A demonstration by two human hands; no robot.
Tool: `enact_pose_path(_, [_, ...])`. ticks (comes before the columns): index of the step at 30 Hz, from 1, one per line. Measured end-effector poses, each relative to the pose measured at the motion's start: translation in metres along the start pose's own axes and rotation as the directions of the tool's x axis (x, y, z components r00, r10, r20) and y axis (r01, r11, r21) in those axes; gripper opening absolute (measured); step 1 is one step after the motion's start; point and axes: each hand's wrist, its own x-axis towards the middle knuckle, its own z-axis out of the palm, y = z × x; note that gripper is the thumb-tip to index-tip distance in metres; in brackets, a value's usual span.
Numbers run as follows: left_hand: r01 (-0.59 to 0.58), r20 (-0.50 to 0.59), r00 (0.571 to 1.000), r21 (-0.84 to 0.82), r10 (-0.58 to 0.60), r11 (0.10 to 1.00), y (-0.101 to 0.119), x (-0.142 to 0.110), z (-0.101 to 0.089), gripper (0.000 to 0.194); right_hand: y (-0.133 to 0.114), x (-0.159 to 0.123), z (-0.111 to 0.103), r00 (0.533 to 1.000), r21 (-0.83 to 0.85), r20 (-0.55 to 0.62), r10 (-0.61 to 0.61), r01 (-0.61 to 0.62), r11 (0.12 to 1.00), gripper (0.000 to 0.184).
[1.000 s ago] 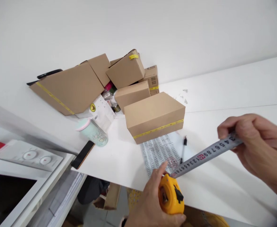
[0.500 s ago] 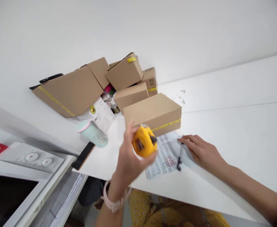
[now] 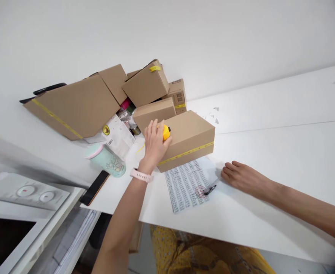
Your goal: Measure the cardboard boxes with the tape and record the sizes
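Observation:
My left hand (image 3: 154,144) is wrapped round a yellow tape measure (image 3: 166,133) and holds it against the left end of a cardboard box (image 3: 190,137) banded with yellow tape. A pink watch sits on that wrist. My right hand (image 3: 239,176) rests flat on the white table (image 3: 270,160), fingers curled loosely, just right of a black pen (image 3: 210,189). The pen lies on a printed sheet (image 3: 184,184) in front of the box.
Several more cardboard boxes (image 3: 78,104) are piled against the wall behind. A mint cup (image 3: 106,161), a white label pack (image 3: 117,135) and a dark phone (image 3: 94,187) lie left of my arm. A white appliance (image 3: 27,192) stands at lower left.
The tape has been drawn back into its case. My left hand carried the case up and forward to the box. My right hand let go of the tape and dropped to the table by the pen.

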Motion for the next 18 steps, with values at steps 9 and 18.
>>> enact_pose_path(9, [-0.308,0.455,0.824,-0.137,0.336,0.941,0.039,-0.161,0.041,0.084,0.008,-0.052,-0.033,0.736,0.441,-0.275,0.619,-0.476,0.761,0.004])
enact_pose_path(18, [-0.223,0.692,0.597,-0.344,0.407,0.912,0.057,-0.141,0.057,0.094,-0.042,-0.093,-0.061,0.17,0.602,0.185,0.968,-0.798,0.025,0.014])
